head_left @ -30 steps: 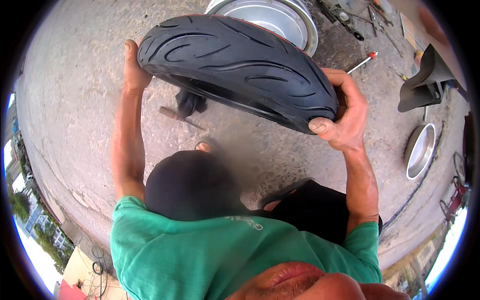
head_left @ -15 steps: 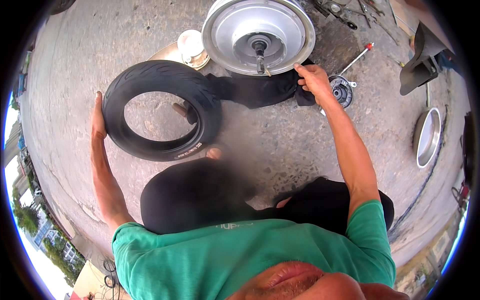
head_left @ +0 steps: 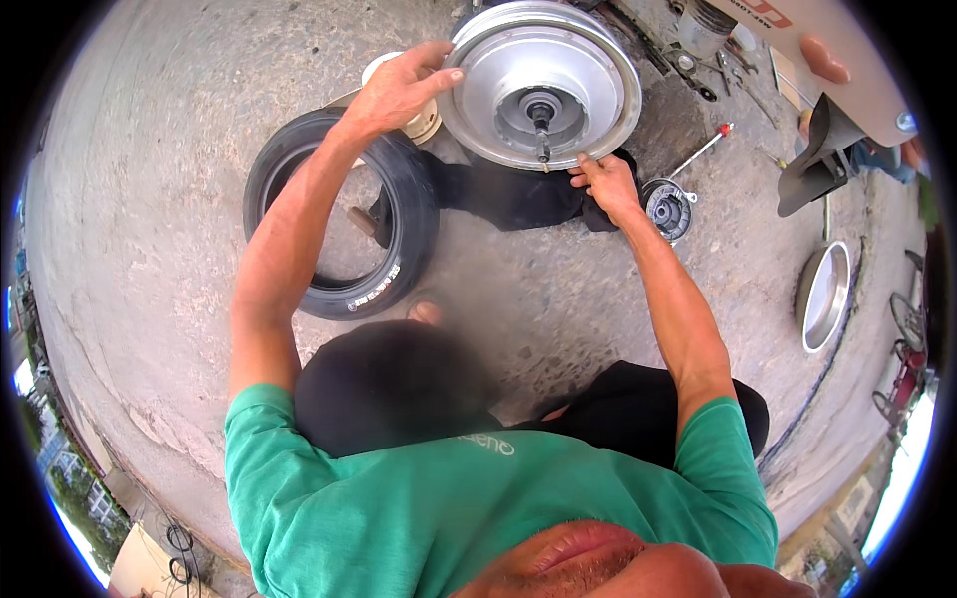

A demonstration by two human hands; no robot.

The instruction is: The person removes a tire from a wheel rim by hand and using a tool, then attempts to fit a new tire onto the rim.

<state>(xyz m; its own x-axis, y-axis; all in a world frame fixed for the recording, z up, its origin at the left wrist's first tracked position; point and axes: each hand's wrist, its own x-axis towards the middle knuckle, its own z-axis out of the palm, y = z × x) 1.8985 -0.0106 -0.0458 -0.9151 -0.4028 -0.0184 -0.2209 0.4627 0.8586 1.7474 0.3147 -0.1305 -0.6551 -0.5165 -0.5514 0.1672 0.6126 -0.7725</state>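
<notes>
A silver hub-motor wheel (head_left: 598, 85), with a dark axle sticking up from its centre, sits at the far middle without a tyre. My left hand (head_left: 394, 92) grips its left rim, thumb on the face side. At the lower right rim, my right hand (head_left: 610, 189) pinches the edge between thumb and fingers. A black tyre (head_left: 417, 224) stands by my left knee, partly covered by my left forearm. Black cloth (head_left: 508, 196) lies crumpled under the wheel's near edge. Beside my right hand is a round metal brake plate (head_left: 668, 207).
A red-tipped rod (head_left: 702, 149) lies beyond the brake plate. Several tools (head_left: 733, 80) are scattered at the far right. A shallow metal dish (head_left: 825, 297) and a dark curved guard (head_left: 819, 159) are on the right. A cream round part (head_left: 424, 125) sits behind the tyre.
My left hand has let go of the tyre's left side and moved up and right onto the wheel's rim. The tyre now stands more tilted. My right hand stays at the wheel's lower edge.
</notes>
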